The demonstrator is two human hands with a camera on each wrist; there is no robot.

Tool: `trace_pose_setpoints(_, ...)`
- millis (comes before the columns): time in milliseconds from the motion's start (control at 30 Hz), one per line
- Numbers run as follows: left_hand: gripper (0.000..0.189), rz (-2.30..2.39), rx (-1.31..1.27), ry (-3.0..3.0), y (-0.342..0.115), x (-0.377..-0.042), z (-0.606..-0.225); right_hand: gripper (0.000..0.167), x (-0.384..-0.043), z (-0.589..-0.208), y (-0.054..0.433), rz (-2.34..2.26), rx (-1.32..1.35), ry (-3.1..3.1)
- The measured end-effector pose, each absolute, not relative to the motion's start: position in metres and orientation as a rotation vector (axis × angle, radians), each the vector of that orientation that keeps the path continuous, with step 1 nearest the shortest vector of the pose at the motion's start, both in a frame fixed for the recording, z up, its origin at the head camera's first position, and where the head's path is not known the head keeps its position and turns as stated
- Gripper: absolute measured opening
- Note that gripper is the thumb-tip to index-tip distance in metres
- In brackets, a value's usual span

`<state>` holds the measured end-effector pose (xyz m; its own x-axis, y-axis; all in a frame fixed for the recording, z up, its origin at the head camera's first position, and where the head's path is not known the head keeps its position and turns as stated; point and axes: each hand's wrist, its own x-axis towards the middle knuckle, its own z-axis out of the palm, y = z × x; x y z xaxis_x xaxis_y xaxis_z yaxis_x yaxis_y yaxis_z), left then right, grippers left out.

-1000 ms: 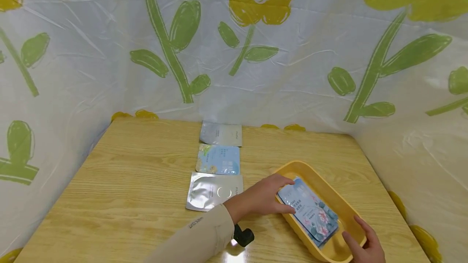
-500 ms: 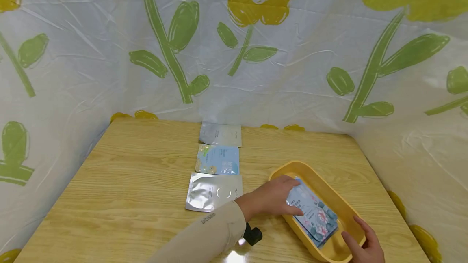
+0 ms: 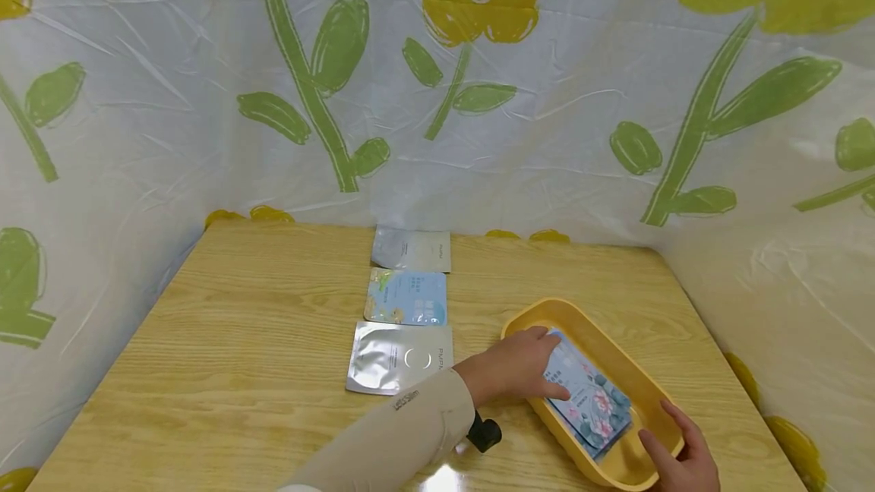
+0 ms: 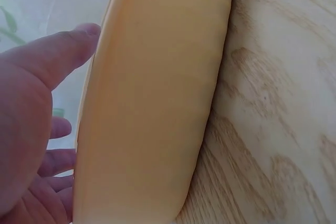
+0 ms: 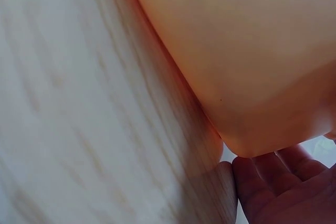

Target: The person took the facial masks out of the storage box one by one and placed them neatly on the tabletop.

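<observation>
My left hand (image 3: 519, 364) reaches over the near left rim of a yellow plastic bin (image 3: 639, 370), above a stack of blue flowered sheet mask packets (image 3: 589, 405). Its thumb stretches across the top packet's left edge; some fingertips are hidden in the head view. The left wrist view shows that thumb and the fingers spread apart behind the bin wall (image 4: 152, 98), with nothing seen between them. My right hand (image 3: 689, 458) grips the bin's near right end, one digit inside the rim and another along it. In the right wrist view, its fingers (image 5: 273, 174) touch the bin's underside corner.
Left of the bin, three sheet mask packets lie in a column on the wooden table (image 3: 239, 340): a silver one (image 3: 390, 359), a light blue one (image 3: 406, 297) and a grey-silver one (image 3: 410, 249). A flower-print cloth (image 3: 533, 143) encloses the back and sides.
My left hand has slid right and its fingers have moved deeper into the bin beside the flowered packets. The right hand and the bin stay nearly in place.
</observation>
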<state>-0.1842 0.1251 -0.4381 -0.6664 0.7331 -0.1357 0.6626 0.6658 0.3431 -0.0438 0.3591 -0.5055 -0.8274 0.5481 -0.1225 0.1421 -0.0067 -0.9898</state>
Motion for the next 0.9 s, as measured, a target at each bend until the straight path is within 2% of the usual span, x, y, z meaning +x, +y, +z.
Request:
trace_pose_setpoints(300,0.082,0.34,1.067,2.633,0.136,-0.184,-0.441,0.052,-0.045,-0.504,0.359,1.881,-0.808,-2.001)
trace_pose_setpoints(667,0.084,0.242,0.978,2.671,0.147,-0.184,-0.44,0.053,-0.042,-0.504,0.36,1.942,-0.686,-1.949)
trace_pose_setpoints(900,0.085,0.184,0.835,2.671,0.155,-0.187,-0.442,0.052,-0.044,-0.502,0.359,1.905,-0.806,-2.004)
